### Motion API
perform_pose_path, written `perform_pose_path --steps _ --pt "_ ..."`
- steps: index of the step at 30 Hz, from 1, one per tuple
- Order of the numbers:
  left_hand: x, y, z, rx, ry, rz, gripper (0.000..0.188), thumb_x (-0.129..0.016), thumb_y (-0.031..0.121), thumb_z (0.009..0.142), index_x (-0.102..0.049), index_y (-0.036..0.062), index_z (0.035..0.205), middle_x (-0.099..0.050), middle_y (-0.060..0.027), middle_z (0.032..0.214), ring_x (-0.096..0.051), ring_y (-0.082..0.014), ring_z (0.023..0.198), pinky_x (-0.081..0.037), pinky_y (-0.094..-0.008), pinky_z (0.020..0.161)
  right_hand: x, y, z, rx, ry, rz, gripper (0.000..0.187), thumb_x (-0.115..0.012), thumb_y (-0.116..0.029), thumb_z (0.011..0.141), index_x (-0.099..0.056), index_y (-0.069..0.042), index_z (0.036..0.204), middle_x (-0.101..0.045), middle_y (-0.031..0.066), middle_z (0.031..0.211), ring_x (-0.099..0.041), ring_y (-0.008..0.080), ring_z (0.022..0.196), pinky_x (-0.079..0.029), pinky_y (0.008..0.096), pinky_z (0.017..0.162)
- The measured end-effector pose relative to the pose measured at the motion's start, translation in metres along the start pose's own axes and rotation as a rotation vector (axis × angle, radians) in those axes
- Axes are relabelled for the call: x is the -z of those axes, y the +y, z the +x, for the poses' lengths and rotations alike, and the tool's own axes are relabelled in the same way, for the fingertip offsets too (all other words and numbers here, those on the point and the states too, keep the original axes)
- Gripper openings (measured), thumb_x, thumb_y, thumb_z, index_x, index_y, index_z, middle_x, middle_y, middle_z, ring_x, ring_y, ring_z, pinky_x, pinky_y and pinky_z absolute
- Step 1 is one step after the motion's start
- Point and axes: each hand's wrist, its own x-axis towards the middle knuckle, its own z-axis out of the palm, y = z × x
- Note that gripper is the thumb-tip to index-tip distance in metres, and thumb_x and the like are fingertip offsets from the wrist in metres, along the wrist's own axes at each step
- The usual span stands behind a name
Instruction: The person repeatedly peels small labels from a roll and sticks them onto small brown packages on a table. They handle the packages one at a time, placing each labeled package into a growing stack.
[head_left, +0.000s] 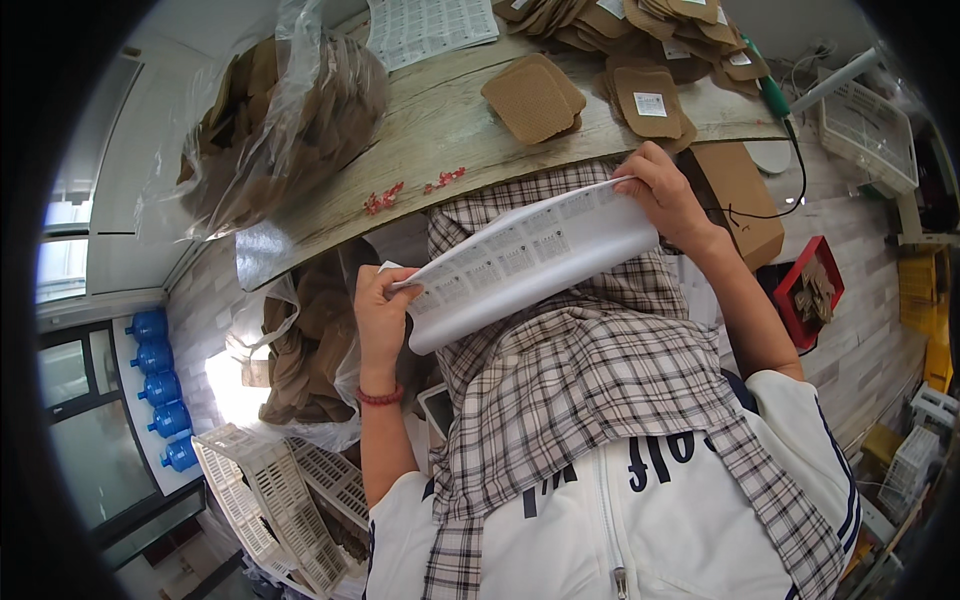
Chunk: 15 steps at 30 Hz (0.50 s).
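A white sheet of printed labels (520, 255) is stretched over my lap, its lower edge curling. My left hand (382, 308) pinches its left end between thumb and fingers. At the other end, higher up, my right hand (662, 195) grips the corner by the table edge. Just beyond the sheet, on the wooden table (430, 120), lies a small stack of brown textured pads (533, 98). Beside it sits another brown stack whose top pad carries a white label (650, 104). Red scraps (384, 198) are scattered near the table's front edge.
A clear plastic bag of brown pads (290, 130) stands at the table's left. More label sheets (432, 28) and a brown pile (640, 20) lie at the back. A green-handled tool (774, 98) with a black cord, a cardboard box (740, 195) and a red tray (808, 290) are right.
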Motion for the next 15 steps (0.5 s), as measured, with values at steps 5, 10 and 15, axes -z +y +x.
perform_pose_path --steps 5,10,15 --pt "0.009 -0.012 0.014 -0.119 -0.173 0.277 0.015 -0.074 0.005 0.077 -0.074 0.0001 0.092 -0.060 -0.0051 0.106 -0.058 -0.0157 0.091 -0.047 -0.0297 0.075 0.002 -0.003 0.007 0.186 0.117 -0.180 0.013 -0.070 -0.010 0.085 -0.061 -0.002 0.088 -0.055 0.0096 0.089 -0.056 0.0288 0.086 -0.049 0.0378 0.075" --pt "0.019 -0.079 0.041 0.624 -0.637 0.191 0.019 -0.070 0.006 0.078 -0.074 0.0025 0.095 -0.071 -0.0094 0.098 -0.059 -0.0234 0.098 -0.044 -0.0328 0.084 -0.033 0.011 -0.006 0.168 -0.094 -0.096 0.016 -0.070 -0.011 0.084 -0.056 -0.003 0.084 -0.055 0.0096 0.082 -0.057 0.0302 0.083 -0.049 0.0398 0.073" --pt "-0.012 0.001 0.056 -0.157 -0.322 1.225 0.020 -0.054 0.001 0.086 -0.069 0.0037 0.100 -0.069 -0.0115 0.098 -0.061 -0.0313 0.099 -0.045 -0.0390 0.083 -0.053 0.016 -0.008 0.143 -0.079 -0.016 0.018 -0.070 -0.011 0.084 -0.055 -0.003 0.082 -0.054 0.0119 0.081 -0.056 0.0320 0.081 -0.048 0.0413 0.072"
